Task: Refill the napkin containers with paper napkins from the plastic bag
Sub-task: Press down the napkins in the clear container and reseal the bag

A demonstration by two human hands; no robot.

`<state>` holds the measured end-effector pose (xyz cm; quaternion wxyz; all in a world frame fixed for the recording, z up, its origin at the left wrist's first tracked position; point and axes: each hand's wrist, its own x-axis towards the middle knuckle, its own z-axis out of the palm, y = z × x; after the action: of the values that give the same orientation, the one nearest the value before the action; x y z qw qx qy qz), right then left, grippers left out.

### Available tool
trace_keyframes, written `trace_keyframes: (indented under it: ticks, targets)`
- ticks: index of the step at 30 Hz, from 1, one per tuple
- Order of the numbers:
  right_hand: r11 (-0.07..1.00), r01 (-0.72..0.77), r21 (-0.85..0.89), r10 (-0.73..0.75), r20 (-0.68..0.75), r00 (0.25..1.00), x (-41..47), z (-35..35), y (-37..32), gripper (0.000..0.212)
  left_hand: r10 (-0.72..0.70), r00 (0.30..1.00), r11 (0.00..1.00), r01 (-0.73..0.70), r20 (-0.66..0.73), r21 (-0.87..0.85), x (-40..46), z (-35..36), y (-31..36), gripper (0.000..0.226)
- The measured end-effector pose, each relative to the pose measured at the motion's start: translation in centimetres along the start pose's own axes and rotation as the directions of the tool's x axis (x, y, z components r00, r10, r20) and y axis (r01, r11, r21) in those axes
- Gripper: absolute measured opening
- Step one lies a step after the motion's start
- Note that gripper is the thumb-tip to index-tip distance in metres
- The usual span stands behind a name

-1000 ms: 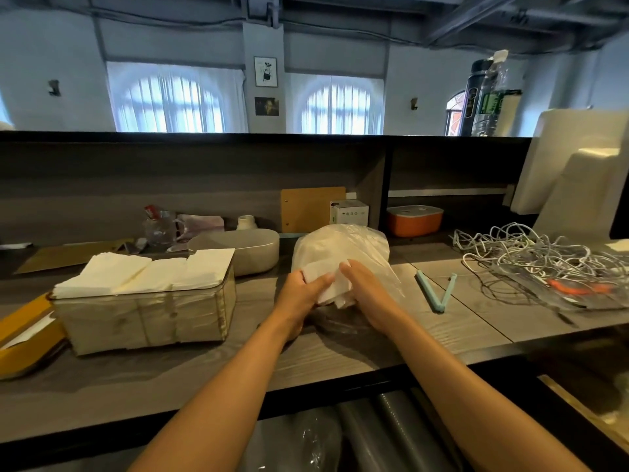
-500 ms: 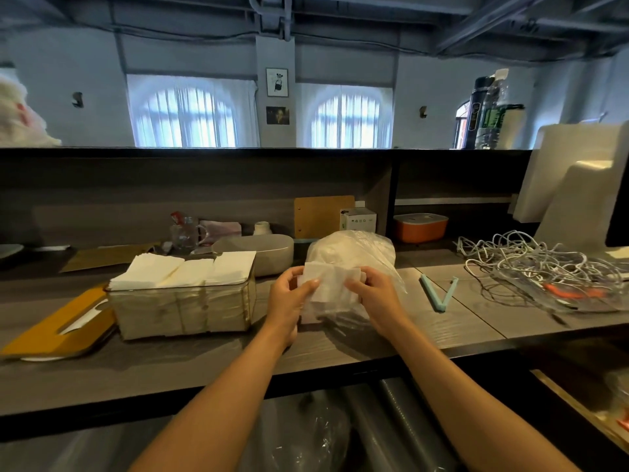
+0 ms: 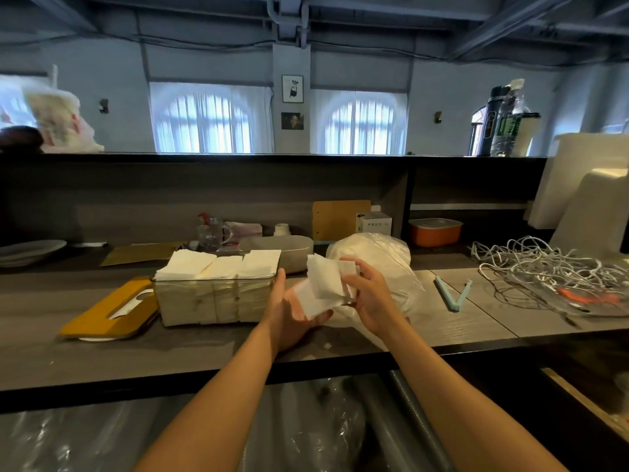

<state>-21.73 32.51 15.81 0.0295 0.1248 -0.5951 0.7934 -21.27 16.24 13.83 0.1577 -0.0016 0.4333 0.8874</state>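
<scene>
napkins [image 3: 323, 287] are now out of the plastic bag [image 3: 374, 253], gripped by left hand [image 3: 292, 311] and right hand [image 3: 367, 294], ready for the nearly full container [image 3: 214, 301].

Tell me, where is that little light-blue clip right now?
In the head view, the light-blue clip lies open in a V on the counter, right of the plastic bag and left of the tangle of white cables.
</scene>
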Motion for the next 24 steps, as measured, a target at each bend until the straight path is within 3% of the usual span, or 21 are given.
trace_keyframes:
  ticks: [4, 6, 8, 9, 11, 14, 16, 18, 21, 24]
  targets:
    - [0.943, 0.045, -0.330, -0.104, -0.164, 0.981, 0.4, -0.2, 1.7, 0.035, 0.026, 0.999, 0.998, -0.025, -0.018, 0.051, 0.5, 0.0, -0.3, 0.081]
    - [0.908, 0.056, -0.415, -0.150, -0.197, 0.969, 0.5, -0.4, 2.2, 0.037, 0.103, 0.992, 0.987, -0.092, -0.075, 0.132, 0.6, 0.4, -0.7, 0.062]
    - [0.863, 0.094, -0.496, -0.191, -0.149, 0.970, 0.5, -0.4, 2.4, 0.037, 0.242, 0.958, 0.924, -0.180, -0.152, 0.337, 1.0, 0.5, -1.2, 0.034]
    - [0.855, 0.103, -0.508, -0.191, -0.124, 0.974, 0.4, -0.4, 2.4, 0.038, 0.323, 0.931, 0.869, -0.220, -0.172, 0.443, 1.0, 0.5, -1.4, 0.024]
    - [0.873, 0.089, -0.480, -0.164, -0.117, 0.979, 0.2, -0.4, 2.4, 0.040, 0.444, 0.883, 0.763, -0.282, -0.154, 0.582, 1.0, 0.4, -1.6, 0.025]
    - [0.907, 0.039, -0.420, -0.112, -0.151, 0.982, 0.1, -0.3, 2.4, 0.039, 0.534, 0.840, 0.640, -0.324, -0.099, 0.697, 0.5, 0.4, -1.7, 0.030]
    - [0.907, 0.008, -0.420, -0.077, -0.146, 0.986, -0.2, -0.1, 2.4, 0.038, 0.578, 0.810, 0.587, -0.329, -0.098, 0.740, 0.5, 0.5, -1.9, 0.020]
    - [0.908, 0.000, -0.419, -0.069, -0.148, 0.987, -0.3, 0.3, 2.4, 0.040, 0.621, 0.774, 0.557, -0.324, -0.124, 0.765, 0.6, 0.9, -1.8, 0.011]
    - [0.914, -0.014, -0.406, -0.067, -0.184, 0.981, -0.2, 0.6, 2.4, 0.038, 0.623, 0.763, 0.585, -0.311, -0.170, 0.749, 0.8, 1.1, -1.8, 0.028]
    - [0.888, -0.007, -0.459, -0.083, -0.175, 0.981, -0.1, 0.9, 2.6, 0.032, 0.655, 0.720, 0.580, -0.283, -0.231, 0.764, 1.3, 1.1, -1.8, 0.025]
